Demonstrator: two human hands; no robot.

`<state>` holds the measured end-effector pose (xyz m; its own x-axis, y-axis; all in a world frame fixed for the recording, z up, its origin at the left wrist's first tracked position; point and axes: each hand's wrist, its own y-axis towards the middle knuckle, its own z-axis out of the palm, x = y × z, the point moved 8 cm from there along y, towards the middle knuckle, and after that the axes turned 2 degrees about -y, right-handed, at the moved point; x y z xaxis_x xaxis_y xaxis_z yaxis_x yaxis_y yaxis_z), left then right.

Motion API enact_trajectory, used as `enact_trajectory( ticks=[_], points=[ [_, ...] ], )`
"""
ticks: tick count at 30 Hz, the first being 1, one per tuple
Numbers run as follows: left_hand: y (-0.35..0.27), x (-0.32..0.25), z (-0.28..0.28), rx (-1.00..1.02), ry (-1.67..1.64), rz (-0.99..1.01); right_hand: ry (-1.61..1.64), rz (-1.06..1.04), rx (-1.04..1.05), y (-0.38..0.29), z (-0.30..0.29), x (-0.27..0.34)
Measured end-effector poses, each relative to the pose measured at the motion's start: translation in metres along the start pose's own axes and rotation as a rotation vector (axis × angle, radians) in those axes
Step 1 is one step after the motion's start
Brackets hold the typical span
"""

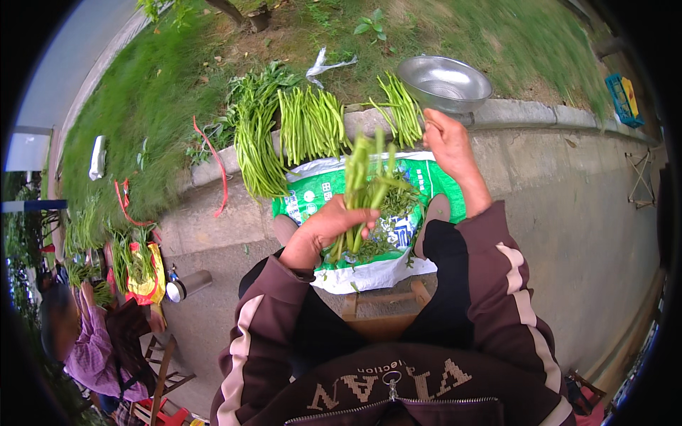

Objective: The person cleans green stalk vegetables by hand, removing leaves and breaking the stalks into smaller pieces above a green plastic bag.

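My left hand (341,223) grips a bunch of green leafy-vegetable stems (358,183), blurred at their upper ends. Up and to the right, my right hand (450,141) has its fingers curled in, beside a small pile of trimmed stems (402,109) and just below a metal basin (445,80). Whether something thin is pinched in it cannot be made out. Under both hands a green and white woven plastic sack (314,199) is spread between my shoes, with loose leaves (397,199) on it.
Two larger stem piles, one trimmed (311,125) and one leafy (258,144), lie along the stone curb (525,113). Red ties (213,152) lie to the left. A person (106,346) sits at far left near a metal flask (189,286). A blue crate (623,101) stands at far right.
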<state>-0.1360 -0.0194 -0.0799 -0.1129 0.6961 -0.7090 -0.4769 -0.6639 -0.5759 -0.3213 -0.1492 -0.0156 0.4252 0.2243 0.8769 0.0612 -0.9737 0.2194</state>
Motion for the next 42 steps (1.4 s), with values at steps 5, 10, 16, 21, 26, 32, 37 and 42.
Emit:
enact_trajectory(
  ticks=[5,10,16,21,26,32,37,42],
  points=[
    [-0.002,-0.007,-0.027,-0.106,-0.471,0.053,-0.302,0.055,0.518,-0.026,0.03,0.005],
    [0.001,-0.012,-0.015,-0.028,-0.519,0.065,-0.221,-0.086,0.522,-0.033,0.043,0.015],
    [-0.001,-0.013,-0.001,0.076,-0.519,0.062,-0.049,0.083,0.5,-0.029,0.046,0.015],
    [0.007,-0.026,-0.02,0.062,-0.878,0.239,0.024,0.086,0.474,-0.026,0.047,0.005],
    [0.01,-0.023,-0.016,0.003,-0.856,0.276,0.032,0.076,0.589,-0.034,0.058,0.014],
    [0.009,-0.039,-0.025,-0.079,-0.88,0.392,-0.016,0.003,0.72,-0.044,0.068,0.046],
    [0.008,-0.051,-0.039,-0.111,-0.957,0.491,0.12,0.056,0.877,-0.059,0.083,0.053],
    [0.01,-0.054,-0.05,-0.18,-1.004,0.568,0.126,-0.002,0.928,-0.068,0.091,0.063]
  ],
)
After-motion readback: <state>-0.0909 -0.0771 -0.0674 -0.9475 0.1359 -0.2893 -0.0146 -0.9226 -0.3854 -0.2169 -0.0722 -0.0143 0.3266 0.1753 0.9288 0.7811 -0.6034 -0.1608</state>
